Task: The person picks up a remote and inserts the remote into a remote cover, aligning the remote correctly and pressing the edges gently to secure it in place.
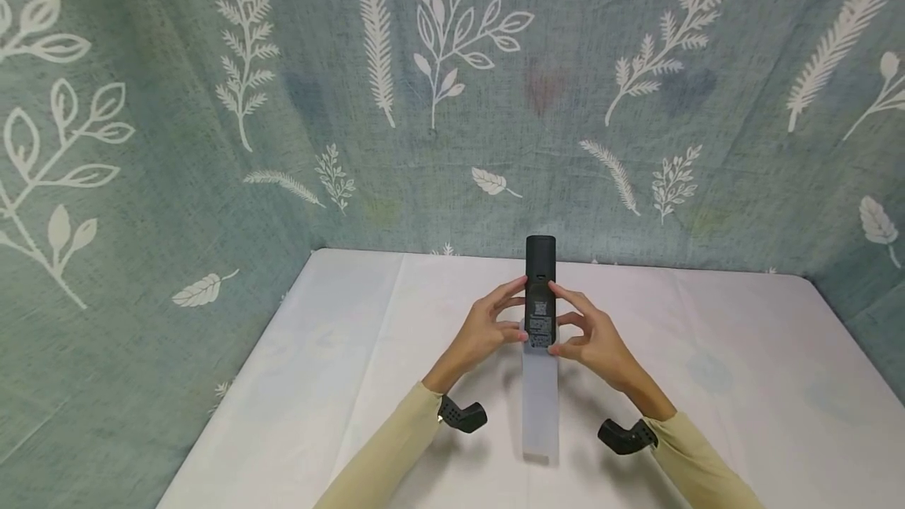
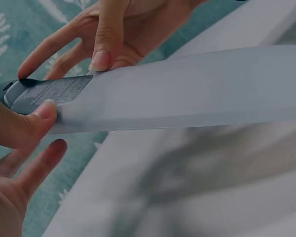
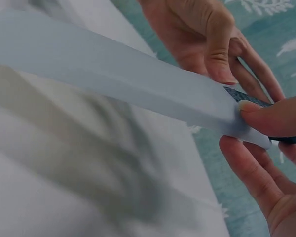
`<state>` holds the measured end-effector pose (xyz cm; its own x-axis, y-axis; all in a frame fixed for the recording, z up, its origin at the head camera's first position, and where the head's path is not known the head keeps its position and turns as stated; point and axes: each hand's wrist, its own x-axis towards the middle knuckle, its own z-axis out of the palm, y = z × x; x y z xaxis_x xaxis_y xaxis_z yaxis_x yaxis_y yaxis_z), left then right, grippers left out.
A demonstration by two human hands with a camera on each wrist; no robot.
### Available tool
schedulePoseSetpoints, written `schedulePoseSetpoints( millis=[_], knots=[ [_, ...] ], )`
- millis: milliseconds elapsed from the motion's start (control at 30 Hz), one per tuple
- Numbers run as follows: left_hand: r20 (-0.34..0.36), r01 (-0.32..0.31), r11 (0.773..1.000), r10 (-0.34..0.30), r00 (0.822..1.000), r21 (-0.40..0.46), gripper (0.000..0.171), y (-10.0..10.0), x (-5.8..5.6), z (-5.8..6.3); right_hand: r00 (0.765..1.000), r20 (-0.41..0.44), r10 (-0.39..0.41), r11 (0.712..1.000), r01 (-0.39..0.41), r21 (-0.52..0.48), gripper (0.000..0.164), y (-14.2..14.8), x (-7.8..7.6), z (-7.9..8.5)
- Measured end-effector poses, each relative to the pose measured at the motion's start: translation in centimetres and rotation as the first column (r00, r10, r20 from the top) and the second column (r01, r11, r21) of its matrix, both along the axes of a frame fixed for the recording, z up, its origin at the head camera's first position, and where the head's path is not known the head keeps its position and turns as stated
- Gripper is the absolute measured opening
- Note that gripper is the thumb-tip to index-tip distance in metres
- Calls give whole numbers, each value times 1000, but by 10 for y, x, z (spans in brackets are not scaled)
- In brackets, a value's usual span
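A black remote control (image 1: 540,259), its printed label side facing up, stands partly in the mouth of a long frosted, see-through sleeve (image 1: 540,407). My left hand (image 1: 486,330) grips the left edge, with the index finger high on the remote and the thumb by the sleeve's mouth. On the opposite edge, my right hand (image 1: 599,342) pinches in the same way. In the left wrist view, both thumbs press at the mouth where the label (image 2: 52,95) enters the sleeve. The right wrist view has the sleeve (image 3: 113,69) stretching away from the fingers, its surface smooth.
Beneath the hands is a table with a white cover (image 1: 424,289). A green-grey curtain (image 1: 396,179) with white leaf prints hangs behind it and along the left side. Dark wrist cameras (image 1: 463,416) sit at the cuffs of the pale yellow sleeves.
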<state>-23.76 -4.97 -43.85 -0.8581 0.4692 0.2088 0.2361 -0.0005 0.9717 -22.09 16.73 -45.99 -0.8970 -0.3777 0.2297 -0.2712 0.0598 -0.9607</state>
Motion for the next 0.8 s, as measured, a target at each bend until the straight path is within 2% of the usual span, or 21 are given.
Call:
schedulePoseSetpoints(
  millis=[233,467,633,800],
  knots=[
    [11,73,995,-74,997,72,87,-3,9,13,998,-53,20,999,-22,-30,93,0,12,17],
    [-5,60,995,-60,998,74,88,-7,19,24,997,-44,59,996,-62,-62,92,-2,19,25],
    [-1,77,995,-77,997,66,88,-10,25,31,996,-43,80,994,-83,-69,92,-1,25,32],
    [-12,90,992,-90,996,86,91,-11,23,24,990,-59,130,986,-135,-97,91,1,28,36]
  ],
)
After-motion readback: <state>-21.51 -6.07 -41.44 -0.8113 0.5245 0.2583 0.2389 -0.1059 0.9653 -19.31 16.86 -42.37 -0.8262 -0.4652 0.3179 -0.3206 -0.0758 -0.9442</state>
